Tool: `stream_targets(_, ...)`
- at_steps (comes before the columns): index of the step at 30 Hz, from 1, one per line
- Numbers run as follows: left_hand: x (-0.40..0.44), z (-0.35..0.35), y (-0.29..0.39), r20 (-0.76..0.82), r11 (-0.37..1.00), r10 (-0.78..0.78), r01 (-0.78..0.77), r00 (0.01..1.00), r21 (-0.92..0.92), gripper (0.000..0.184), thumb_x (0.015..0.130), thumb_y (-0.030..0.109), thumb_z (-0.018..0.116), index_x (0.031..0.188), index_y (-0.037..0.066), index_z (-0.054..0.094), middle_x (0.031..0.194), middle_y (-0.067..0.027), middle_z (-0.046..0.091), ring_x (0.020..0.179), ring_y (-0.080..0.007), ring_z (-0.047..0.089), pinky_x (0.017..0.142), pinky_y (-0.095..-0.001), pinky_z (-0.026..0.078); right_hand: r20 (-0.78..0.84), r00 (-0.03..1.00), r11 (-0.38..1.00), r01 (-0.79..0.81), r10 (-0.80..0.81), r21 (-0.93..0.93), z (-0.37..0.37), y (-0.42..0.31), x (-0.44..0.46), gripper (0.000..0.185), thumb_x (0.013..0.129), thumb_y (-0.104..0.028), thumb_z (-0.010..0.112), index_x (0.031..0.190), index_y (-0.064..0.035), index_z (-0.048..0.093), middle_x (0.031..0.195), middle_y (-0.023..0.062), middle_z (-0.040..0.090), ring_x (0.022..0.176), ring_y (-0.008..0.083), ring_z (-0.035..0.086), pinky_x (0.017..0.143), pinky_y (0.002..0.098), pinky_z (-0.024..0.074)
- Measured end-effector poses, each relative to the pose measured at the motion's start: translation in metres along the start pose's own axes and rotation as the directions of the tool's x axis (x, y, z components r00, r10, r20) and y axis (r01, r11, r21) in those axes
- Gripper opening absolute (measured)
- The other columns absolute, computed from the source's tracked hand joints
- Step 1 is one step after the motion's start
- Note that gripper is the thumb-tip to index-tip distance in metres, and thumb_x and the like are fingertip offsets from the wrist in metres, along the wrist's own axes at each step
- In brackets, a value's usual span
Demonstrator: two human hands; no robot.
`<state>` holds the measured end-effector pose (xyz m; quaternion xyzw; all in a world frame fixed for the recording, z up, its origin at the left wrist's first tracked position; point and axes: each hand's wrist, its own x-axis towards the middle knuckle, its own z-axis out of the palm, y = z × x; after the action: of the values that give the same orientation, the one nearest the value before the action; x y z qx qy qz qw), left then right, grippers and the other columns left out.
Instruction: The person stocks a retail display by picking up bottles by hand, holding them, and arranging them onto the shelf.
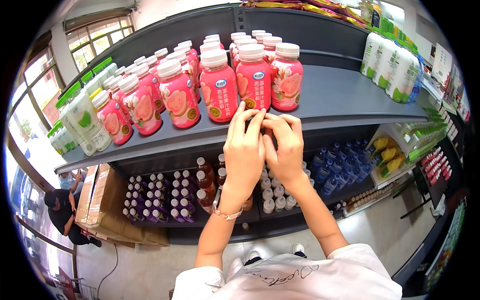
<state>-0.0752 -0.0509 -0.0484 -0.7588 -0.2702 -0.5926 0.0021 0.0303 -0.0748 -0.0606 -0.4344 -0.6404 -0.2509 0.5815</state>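
My left hand (244, 147) is at the front edge of the upper shelf, its fingers stretched out and fingertips against the lower part of a pink juice bottle (252, 82) with a white cap. Close beside it, my right hand (285, 145) has loosely bent fingers that meet the left fingertips near the same bottle; it grips nothing that I can see. Left of that bottle stands another pink juice bottle (218, 90), label facing out. To the right is a third pink bottle (286, 80) showing a cut guava. Several more pink bottles stand in rows behind and to the left.
The dark shelf (330, 95) carries white-and-green bottles (392, 70) at its right and green-capped bottles (80, 117) at its left. Below are purple bottles (159, 205) and blue bottles (340, 170). Cardboard boxes (107, 200) and a seated person (65, 215) are at the left.
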Motion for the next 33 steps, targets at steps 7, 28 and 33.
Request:
stream_targets(7,-0.027,-0.027,0.026,0.024,0.961,0.007,-0.001,1.000,-0.277,0.040,0.076,-0.008,0.060,0.114,0.000,0.066,0.108,-0.0150,0.063,0.102,-0.0339,0.063,0.088,-0.0408,0.052,-0.026,1.000,0.993,-0.002,0.005,0.114,-0.029,-0.019,-0.012,0.017,0.069,0.001,0.066,0.085,-0.0047,0.066,0.092,0.0101,0.067,0.084,0.0296,0.061,0.076,0.0385,0.0461)
stream_targets(28,-0.234,0.062,0.100,0.827,0.482,-0.349,0.841,0.441,-0.246,0.031,0.089,0.003,0.066,0.120,0.004,0.064,0.103,-0.0116,0.067,0.096,-0.0187,0.069,0.084,-0.0297,0.056,0.673,0.312,0.324,-0.939,0.671,0.112,-0.207,0.005,-0.240,0.045,0.090,-0.011,0.067,0.126,-0.0053,0.041,0.104,0.0084,0.066,0.088,0.0155,0.063,0.072,0.0281,0.0498)
stream_targets(33,-0.231,0.100,0.142,0.887,0.657,-0.203,0.729,0.414,-0.190,0.033,0.089,0.002,0.065,0.122,0.001,0.061,0.103,-0.0116,0.067,0.096,-0.0184,0.069,0.082,-0.0298,0.056,0.658,0.209,0.231,-0.971,0.724,0.054,-0.262,0.030,-0.251,0.048,0.089,-0.011,0.066,0.129,-0.0055,0.038,0.103,0.0085,0.065,0.091,0.0176,0.064,0.076,0.0303,0.0503)
